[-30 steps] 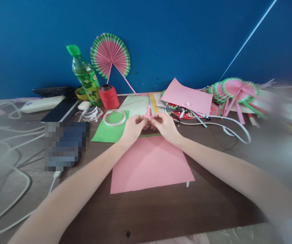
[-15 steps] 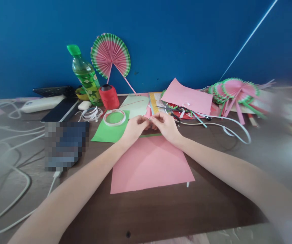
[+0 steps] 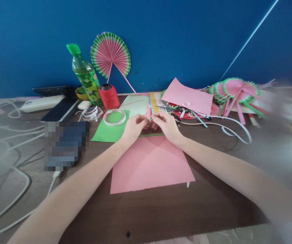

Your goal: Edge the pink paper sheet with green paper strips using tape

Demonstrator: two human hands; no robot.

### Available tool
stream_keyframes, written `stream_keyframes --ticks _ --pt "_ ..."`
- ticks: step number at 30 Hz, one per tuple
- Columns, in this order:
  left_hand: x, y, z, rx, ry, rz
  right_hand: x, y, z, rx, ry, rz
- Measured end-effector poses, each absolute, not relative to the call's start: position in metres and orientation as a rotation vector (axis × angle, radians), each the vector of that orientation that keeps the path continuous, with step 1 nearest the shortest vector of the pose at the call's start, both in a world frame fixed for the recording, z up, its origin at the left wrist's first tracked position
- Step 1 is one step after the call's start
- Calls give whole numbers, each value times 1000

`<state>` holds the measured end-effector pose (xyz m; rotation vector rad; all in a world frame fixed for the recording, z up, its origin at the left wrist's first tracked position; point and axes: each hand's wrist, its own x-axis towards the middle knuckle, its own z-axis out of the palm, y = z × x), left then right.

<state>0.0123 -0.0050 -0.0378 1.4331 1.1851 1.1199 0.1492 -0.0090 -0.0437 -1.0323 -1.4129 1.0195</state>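
Observation:
My left hand (image 3: 133, 128) and my right hand (image 3: 166, 125) meet above the far edge of a pink paper sheet (image 3: 149, 164) on the brown table (image 3: 161, 213). Both hands pinch a small, thin piece (image 3: 149, 119) between their fingertips; it is too small to name. A narrow green strip (image 3: 152, 135) lies along the pink sheet's far edge, under the hands. Left of my left hand lies a roll of clear tape (image 3: 114, 117) on a green paper sheet (image 3: 107, 132).
Against the blue wall stand a green bottle (image 3: 84, 74), a red thread spool (image 3: 108, 96) and a pink-and-green paper fan (image 3: 110, 58). More fans (image 3: 233, 89), pink paper (image 3: 188, 96), scissors (image 3: 175, 112) and strips lie at the right. A phone (image 3: 64, 144) and white cables (image 3: 11, 189) lie at the left.
My fingertips have shifted slightly and a small light piece now shows between them. The arms and the papers stay where they were.

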Motion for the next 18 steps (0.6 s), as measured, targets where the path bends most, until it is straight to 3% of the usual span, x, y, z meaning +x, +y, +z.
stream_keyframes --ticks 18 --pt "10 -4 -42 1652 1199 1135 148 -11 -43 -1084 -1407 1036"
